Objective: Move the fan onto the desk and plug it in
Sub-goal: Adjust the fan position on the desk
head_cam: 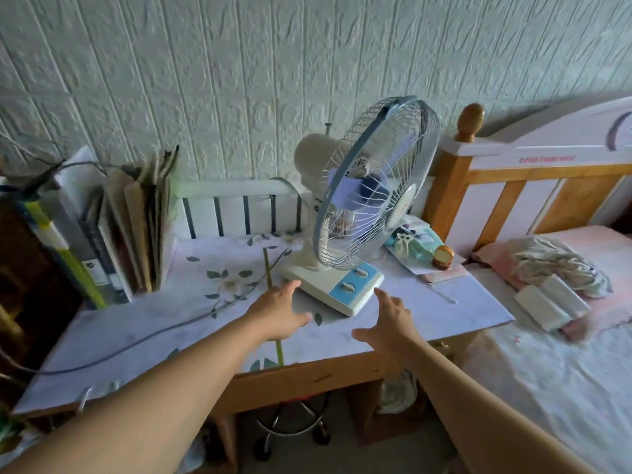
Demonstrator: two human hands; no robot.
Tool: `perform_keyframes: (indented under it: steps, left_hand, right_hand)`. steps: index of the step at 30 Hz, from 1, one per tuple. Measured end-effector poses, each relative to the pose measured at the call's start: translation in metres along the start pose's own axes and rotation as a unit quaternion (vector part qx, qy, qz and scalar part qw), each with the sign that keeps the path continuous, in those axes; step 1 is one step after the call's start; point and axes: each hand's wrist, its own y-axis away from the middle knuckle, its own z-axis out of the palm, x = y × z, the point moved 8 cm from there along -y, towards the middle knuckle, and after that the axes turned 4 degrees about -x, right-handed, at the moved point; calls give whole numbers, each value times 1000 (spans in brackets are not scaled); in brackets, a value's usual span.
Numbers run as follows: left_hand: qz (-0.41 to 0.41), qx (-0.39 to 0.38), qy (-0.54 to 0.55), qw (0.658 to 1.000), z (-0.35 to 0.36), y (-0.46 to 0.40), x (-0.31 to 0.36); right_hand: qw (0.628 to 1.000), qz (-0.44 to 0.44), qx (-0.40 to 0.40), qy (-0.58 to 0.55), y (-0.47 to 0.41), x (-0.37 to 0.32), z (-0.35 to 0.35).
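Observation:
A white table fan (359,213) with a blue-rimmed wire cage and a blue control panel stands upright on the desk (143,323), which has a floral cover. Its grey cord (136,343) trails left across the desk and off the left edge; the plug is out of sight. My left hand (278,311) hovers open just left of the fan's base, fingertips close to its corner. On the other side, my right hand (390,319) is open just in front of the base's right corner. Neither hand holds anything.
Books and folders (136,227) stand at the desk's back left. Small items, among them a round brown jar (443,257), lie right of the fan. A bed (547,336) with folded cloths adjoins the desk on the right. A stool (290,429) sits under the desk.

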Motion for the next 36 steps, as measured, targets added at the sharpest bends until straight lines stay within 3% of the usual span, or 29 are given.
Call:
perform_keyframes:
  steps: [11,21,27,36]
  left_hand:
    - [13,66,59,996,35,-138,-41]
    - [0,139,74,988,45,-215,-55]
    - [-28,163,154,974,42,-224,-63]
    - [-109,195,118,968,48,-206,-56]
  right_hand:
    - [997,-42,57,-3,-110,22,69]
    - [974,-97,197,-52,-144,34,78]
    - [967,-116,217,-71,-148,37,71]
    - [973,-136,179,-61,-150,46,58]
